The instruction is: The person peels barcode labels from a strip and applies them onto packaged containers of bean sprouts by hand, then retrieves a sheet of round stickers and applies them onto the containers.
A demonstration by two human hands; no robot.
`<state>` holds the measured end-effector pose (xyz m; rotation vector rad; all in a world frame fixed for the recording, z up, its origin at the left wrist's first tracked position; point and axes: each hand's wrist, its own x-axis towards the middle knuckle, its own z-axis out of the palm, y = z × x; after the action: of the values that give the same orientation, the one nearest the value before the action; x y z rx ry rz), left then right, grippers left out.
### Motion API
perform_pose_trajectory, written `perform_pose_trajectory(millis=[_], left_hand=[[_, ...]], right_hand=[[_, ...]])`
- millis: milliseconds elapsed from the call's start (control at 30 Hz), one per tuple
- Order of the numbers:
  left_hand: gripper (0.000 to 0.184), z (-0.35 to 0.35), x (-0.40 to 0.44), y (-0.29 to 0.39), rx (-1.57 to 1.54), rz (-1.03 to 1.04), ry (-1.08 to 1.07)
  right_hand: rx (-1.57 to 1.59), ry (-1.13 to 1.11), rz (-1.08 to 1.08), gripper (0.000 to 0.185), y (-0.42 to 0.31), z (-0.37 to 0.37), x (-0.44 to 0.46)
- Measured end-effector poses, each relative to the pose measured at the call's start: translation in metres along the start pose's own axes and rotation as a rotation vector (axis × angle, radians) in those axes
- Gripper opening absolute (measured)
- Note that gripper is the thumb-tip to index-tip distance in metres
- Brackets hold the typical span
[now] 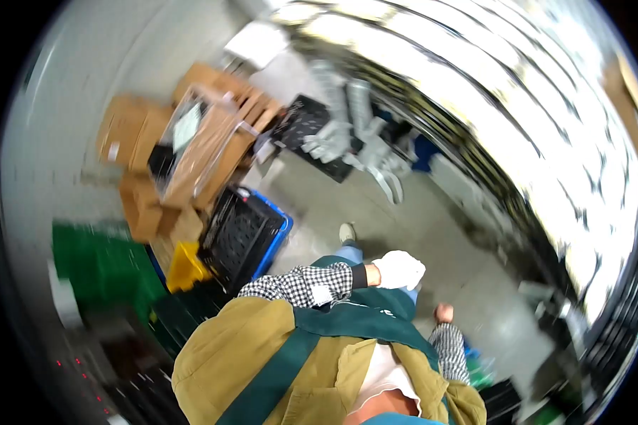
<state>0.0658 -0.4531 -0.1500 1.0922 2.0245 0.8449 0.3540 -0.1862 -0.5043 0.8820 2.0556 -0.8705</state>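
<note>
My left hand (399, 270) is in front of my body, covered by what looks like a white glove with bare skin at the wrist above it. Its fingers look curled in; whatever they may hold is hidden. Above the wrist are a black cuff and a checkered sleeve. Low at my right side hangs my right hand (443, 312), bare, small in view and blurred, so its fingers cannot be made out. Beneath my left hand are the green apron (376, 301) and a blue trouser leg. Neither hand touches a shelf or a box.
Cardboard boxes (131, 134) are stacked at the left, beside a black crate with a blue rim (280, 237), a yellow bin (186, 268) and green crates (96, 262). A long, bright shelf rack (468, 78) runs along the right. Grey pieces (333, 138) lie ahead on the floor (312, 195).
</note>
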Motion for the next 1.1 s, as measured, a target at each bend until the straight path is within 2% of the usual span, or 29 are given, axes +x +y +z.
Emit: perform_pose_trajectory(millis=[33,67,100,133,167,200,233,267,300,367,400,467,500,533,600,667,700,800,833,867,933,1000,1033,1067,1100], left_hand=[[0.012,-0.031,-0.030,-0.019,0.013,-0.040,0.077],[0.012,-0.055,-0.062,-0.038,0.014,-0.091,0.140],[0.011,-0.075,-0.095,-0.066,0.136,-0.178,0.208],[0.012,-0.092,-0.133,-0.098,-0.107,-0.192,0.378],[0.013,-0.108,-0.166,-0.127,-0.131,-0.295,0.479],[0.013,-0.120,-0.199,-0.161,-0.117,-0.291,0.615],[0.015,-0.139,-0.235,-0.180,0.119,-0.369,0.711],[0.016,-0.154,-0.273,-0.204,-0.147,-0.397,0.844],[0.018,-0.169,-0.302,-0.218,-0.114,-0.537,0.906],[0.022,-0.188,-0.349,-0.260,0.063,-0.719,1.004],[0.017,-0.193,-0.363,-0.279,0.000,-0.768,1.150],[0.017,-0.212,-0.371,-0.299,-0.469,-0.755,1.487],[0.017,-0.231,-0.378,-0.316,-0.483,-0.675,1.664],[0.016,-0.247,-0.387,-0.332,-0.655,-0.736,1.693],[0.020,-0.259,-0.398,-0.403,-0.863,-0.657,1.891],[0.026,-0.288,-0.415,-0.438,-1.157,-0.833,1.864],[0.029,-0.299,-0.428,-0.459,-1.298,-0.919,1.831],[0.038,-0.310,-0.455,-0.542,-1.576,-0.766,1.882],[0.043,-0.316,-0.470,-0.559,-1.684,-0.587,1.801],[0.044,-0.325,-0.482,-0.578,-1.315,-0.894,1.552],[0.044,-0.345,-0.499,-0.620,-0.563,-1.288,0.953],[0.044,-0.373,-0.522,-0.674,0.203,-1.417,0.270],[0.045,-0.385,-0.533,-0.703,0.579,-1.381,-0.091],[0.046,-0.391,-0.545,-0.737,0.457,-1.424,0.019],[0.047,-0.363,-0.560,-0.812,0.511,-1.439,-0.047]], right_hand=[[0.077,-0.026,0.048,0.023,-0.007,-0.008,0.004],[0.541,-0.040,0.171,0.021,-0.023,-0.009,0.003],[0.763,-0.053,0.234,0.020,-0.044,-0.013,0.004],[0.828,-0.073,0.247,0.019,-0.075,-0.016,0.009],[0.686,-0.115,0.205,0.021,-0.128,-0.022,0.011],[0.556,-0.152,0.171,0.023,-0.174,-0.024,0.018],[0.727,-0.316,0.155,0.022,-0.202,-0.020,0.045],[0.594,-0.339,0.094,0.019,-0.222,0.003,0.090],[0.455,-0.130,0.015,0.017,-0.334,0.000,0.030],[0.380,-0.255,-0.231,0.018,-0.440,0.016,0.033],[0.361,-0.303,-0.284,0.021,-0.490,0.022,0.027],[0.268,-0.355,-0.388,0.024,-0.568,0.020,0.014],[0.257,-0.376,-0.394,0.025,-0.598,0.027,0.015],[0.248,-0.396,-0.397,0.025,-0.624,0.031,0.016],[0.251,-0.452,-0.446,0.025,-0.659,0.038,0.028],[0.041,-0.456,-0.431,0.025,-0.681,0.042,0.067],[0.090,-0.430,-0.396,0.026,-0.694,0.045,0.065],[0.055,-0.453,-0.418,0.027,-0.745,0.043,0.063],[0.021,-0.458,-0.414,0.027,-0.760,0.044,0.061],[-0.009,-0.461,-0.408,0.028,-0.775,0.046,0.059],[-0.070,-0.462,-0.393,0.028,-0.793,0.046,0.060],[0.008,-0.412,-0.377,0.028,-0.811,0.051,0.045],[0.004,-0.381,-0.372,0.028,-0.812,0.054,0.046],[-0.001,-0.346,-0.364,0.028,-0.810,0.054,0.045],[0.037,-0.330,-0.319,0.028,-0.809,0.057,0.041]])
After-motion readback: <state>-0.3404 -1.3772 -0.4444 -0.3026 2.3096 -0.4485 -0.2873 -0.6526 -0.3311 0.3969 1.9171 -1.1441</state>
